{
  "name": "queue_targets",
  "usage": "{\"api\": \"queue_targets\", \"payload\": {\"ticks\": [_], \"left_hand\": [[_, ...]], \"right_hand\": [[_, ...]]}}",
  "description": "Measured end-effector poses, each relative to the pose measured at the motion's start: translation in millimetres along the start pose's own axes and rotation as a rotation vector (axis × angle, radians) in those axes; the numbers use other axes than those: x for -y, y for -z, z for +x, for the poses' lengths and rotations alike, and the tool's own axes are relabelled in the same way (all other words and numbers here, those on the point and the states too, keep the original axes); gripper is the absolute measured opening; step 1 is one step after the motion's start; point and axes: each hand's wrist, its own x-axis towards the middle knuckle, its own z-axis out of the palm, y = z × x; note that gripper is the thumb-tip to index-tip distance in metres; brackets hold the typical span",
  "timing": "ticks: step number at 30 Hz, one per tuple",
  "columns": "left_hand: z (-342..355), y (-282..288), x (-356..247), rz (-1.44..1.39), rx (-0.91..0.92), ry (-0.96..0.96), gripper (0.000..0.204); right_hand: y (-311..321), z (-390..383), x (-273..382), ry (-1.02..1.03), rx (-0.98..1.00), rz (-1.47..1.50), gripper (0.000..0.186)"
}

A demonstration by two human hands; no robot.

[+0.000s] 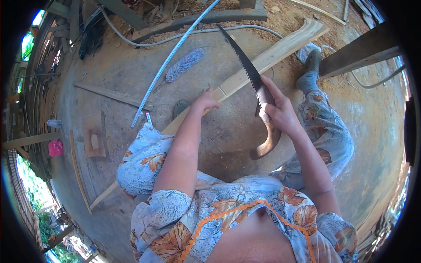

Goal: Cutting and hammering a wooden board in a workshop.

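My right hand (277, 103) grips a hand saw by its wooden handle (268, 141); its dark toothed blade (240, 55) points up and forward, across or above a long pale board (280, 50). My left hand (206, 98) holds the board beside a narrow cut or mark across it. The board runs diagonally from the upper right down under my left arm and past my left leg. A light blue measuring strip (171, 59) lies left of the board, near a fluffy grey-blue duster (186, 65).
A wooden post (355, 50) stands at the upper right by my booted foot (312, 63). A grey hose (144, 44) crosses the sawdust-strewn floor. Loose planks (114, 94), a square scrap (94, 133) and a pink bag (55, 147) lie at the left, near stacked wood.
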Motion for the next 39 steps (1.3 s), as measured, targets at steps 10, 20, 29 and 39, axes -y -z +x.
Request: {"api": "queue_targets", "payload": {"ticks": [10,20,29,39], "left_hand": [[-26,17,-23,0.143,-0.066,-0.024,0.087],[-8,23,-16,0.094,-0.070,0.072,0.092],[-11,27,-28,0.134,-0.079,0.187,0.081],[-9,23,-17,0.120,-0.074,0.195,0.080]], "right_hand": [[-17,1,-30,-0.399,0.203,-0.339,0.067],[-66,-14,-87,-0.291,0.379,-0.998,0.076],[-77,-17,-86,-0.149,0.308,-1.029,0.071],[-73,-35,-71,0.035,0.392,-1.145,0.080]]}}
